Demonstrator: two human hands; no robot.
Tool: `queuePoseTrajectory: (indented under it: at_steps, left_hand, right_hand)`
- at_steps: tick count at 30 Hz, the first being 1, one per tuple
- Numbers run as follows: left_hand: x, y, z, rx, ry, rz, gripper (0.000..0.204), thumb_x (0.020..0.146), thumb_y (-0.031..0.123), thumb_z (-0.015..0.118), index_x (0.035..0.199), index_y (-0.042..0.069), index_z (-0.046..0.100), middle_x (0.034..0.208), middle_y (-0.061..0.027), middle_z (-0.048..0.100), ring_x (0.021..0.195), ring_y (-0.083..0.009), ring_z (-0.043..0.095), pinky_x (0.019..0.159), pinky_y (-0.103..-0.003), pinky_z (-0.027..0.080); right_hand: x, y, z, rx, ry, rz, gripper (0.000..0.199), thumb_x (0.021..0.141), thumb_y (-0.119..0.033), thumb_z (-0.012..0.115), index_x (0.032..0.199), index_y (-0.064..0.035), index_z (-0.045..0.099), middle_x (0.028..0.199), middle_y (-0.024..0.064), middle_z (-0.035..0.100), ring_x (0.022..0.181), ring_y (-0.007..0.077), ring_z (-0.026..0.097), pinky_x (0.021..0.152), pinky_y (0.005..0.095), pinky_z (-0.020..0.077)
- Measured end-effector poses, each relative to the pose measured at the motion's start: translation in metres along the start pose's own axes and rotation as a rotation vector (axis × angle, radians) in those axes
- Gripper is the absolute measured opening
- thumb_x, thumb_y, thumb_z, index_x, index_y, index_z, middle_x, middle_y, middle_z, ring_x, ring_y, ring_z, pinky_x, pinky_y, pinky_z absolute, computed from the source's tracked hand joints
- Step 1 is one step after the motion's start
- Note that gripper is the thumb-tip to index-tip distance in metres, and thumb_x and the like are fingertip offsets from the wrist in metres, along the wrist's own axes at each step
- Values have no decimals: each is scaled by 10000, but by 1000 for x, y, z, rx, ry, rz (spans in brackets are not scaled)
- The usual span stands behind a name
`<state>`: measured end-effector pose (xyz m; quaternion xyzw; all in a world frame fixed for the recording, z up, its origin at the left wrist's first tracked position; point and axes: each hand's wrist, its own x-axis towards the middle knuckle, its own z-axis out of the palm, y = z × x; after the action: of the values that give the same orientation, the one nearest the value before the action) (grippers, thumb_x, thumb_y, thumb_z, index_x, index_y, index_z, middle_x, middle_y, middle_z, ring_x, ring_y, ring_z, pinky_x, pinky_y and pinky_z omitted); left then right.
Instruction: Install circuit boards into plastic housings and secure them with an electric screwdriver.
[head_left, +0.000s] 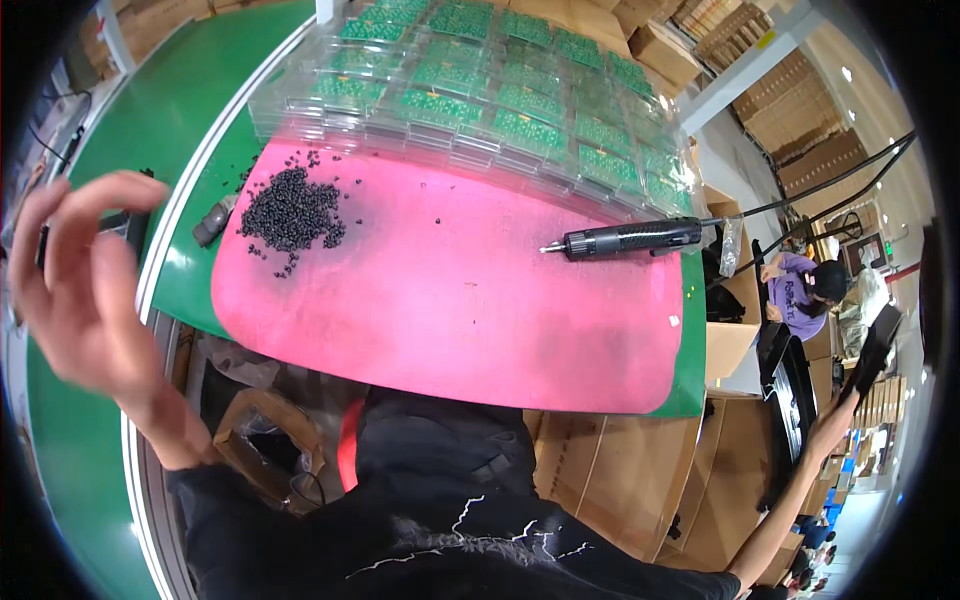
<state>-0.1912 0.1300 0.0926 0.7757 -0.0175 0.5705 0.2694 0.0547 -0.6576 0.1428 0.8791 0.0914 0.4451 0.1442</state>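
My left hand [95, 300] is raised at the far left, over the green belt beside the metal rail. Its fingers are curved and apart, slightly blurred, and nothing is in them. Out to the far right, my right hand [843, 405] grips a flat black part [877, 345] whose exact kind I cannot make out. Between the two, a pink mat [450, 300] covers the worktop. A heap of small black screws [291, 212] sits on its left end. At the mat's right lies a black electric screwdriver [630, 238], its bit pointing left.
Stacked clear plastic trays [390, 135] of green circuit boards line the mat's far edge. A black cord [800, 200] runs right from the screwdriver. Open cartons [620, 470] stand below the worktop. Another person [800, 290] in purple is at the right, among stacked boxes.
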Motion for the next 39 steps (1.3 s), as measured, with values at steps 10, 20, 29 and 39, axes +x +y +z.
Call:
queuePoseTrajectory:
  at_steps: [10,20,29,39]
  left_hand:
    - [25,132,35,106,-513,98,279,803,192,658,1018,14,644,852,-172,648,671,-302,576,620,-395,484]
    - [24,93,0,95,-422,544,129,881,29,618,1006,-2,618,901,-167,639,787,-306,657,638,-342,546]
    - [6,-23,148,135,-735,148,210,848,152,622,999,12,581,911,-132,636,856,-319,633,702,-407,539]
    - [-46,-55,188,-185,-1019,176,235,809,204,711,937,25,629,952,-95,633,962,-296,626,760,-416,545]
  right_hand:
    - [32,-313,-105,387,-496,-636,216,831,-84,621,1032,-47,551,880,77,580,704,233,651,491,358,498]
    - [20,-419,-86,708,-436,-1207,293,748,-126,629,1023,-60,554,844,21,499,665,115,588,441,242,487]
    - [127,-529,-33,994,-253,-937,130,863,-180,666,922,-79,609,689,92,591,637,303,636,560,418,516]
    - [254,-708,110,825,-325,-466,553,889,-255,649,1392,-135,455,1386,124,508,1281,332,479,1012,512,421]
